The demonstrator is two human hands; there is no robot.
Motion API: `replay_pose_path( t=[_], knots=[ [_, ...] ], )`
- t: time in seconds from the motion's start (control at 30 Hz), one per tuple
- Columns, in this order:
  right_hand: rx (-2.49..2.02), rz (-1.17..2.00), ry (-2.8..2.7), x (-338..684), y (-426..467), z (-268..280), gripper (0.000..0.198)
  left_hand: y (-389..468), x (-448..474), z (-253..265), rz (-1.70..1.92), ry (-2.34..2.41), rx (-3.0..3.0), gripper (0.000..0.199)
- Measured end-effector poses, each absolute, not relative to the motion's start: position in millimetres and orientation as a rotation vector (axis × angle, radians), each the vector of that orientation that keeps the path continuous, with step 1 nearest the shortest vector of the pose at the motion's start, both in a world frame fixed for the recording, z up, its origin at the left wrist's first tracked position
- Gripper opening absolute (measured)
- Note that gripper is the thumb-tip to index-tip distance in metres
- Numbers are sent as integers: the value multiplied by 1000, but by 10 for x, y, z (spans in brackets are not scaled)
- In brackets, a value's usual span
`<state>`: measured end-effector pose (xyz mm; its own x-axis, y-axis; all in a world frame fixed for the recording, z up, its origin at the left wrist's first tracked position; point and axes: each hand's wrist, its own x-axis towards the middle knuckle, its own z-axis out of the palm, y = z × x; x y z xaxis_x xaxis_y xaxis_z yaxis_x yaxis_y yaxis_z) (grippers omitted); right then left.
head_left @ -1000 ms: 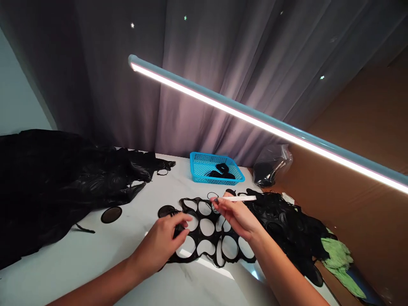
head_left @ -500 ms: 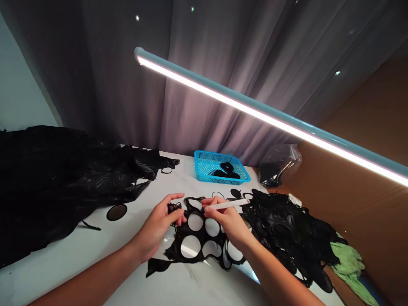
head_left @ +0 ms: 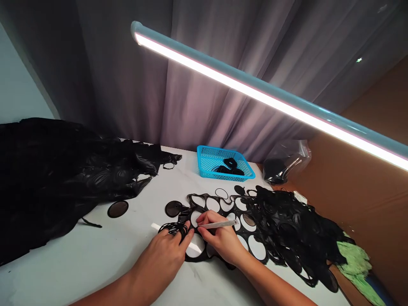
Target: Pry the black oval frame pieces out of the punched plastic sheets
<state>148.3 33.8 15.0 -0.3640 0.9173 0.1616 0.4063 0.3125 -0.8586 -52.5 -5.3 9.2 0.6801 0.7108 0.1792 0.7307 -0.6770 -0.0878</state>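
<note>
My left hand (head_left: 167, 253) is closed around a bundle of thin black rings (head_left: 174, 228), its fingertips resting on the edge of a black sheet with round holes (head_left: 204, 233). Between the thumb and fingers of my right hand (head_left: 223, 236) is a slim whitish pen-like tool (head_left: 219, 224). Its back end points right, while its tip, hidden by the fingers, is down at the sheet. White tabletop shows through the holes. A dark round disc (head_left: 174, 208) lies just beyond my left hand, at the sheet's left end.
Black sheeting (head_left: 63, 178) is heaped on the left, near another dark disc (head_left: 117, 209). Tangled black scraps (head_left: 293, 231) fill the right, beside green cloth (head_left: 355, 259). Behind stand a blue basket (head_left: 200, 163) with black rings and a clear bag (head_left: 288, 159). A tube lamp (head_left: 255, 87) hangs overhead.
My left hand has come down onto the sheet with the rings. My right hand has lowered the tool to the sheet, which now lies flatter. The dark disc near the left hand has come into view.
</note>
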Motion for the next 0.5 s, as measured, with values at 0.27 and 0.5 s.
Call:
replay_pose_path(
  t=[0.27, 0.5],
  knots=[
    [-1174, 797, -2066, 1459, 290, 115, 17, -43, -520, 84, -205, -1239, -2795, 58],
    [-1153, 145, -2445, 1546, 387, 243, 15, -41, -519, 50, -130, -1210, -2777, 62]
  ],
)
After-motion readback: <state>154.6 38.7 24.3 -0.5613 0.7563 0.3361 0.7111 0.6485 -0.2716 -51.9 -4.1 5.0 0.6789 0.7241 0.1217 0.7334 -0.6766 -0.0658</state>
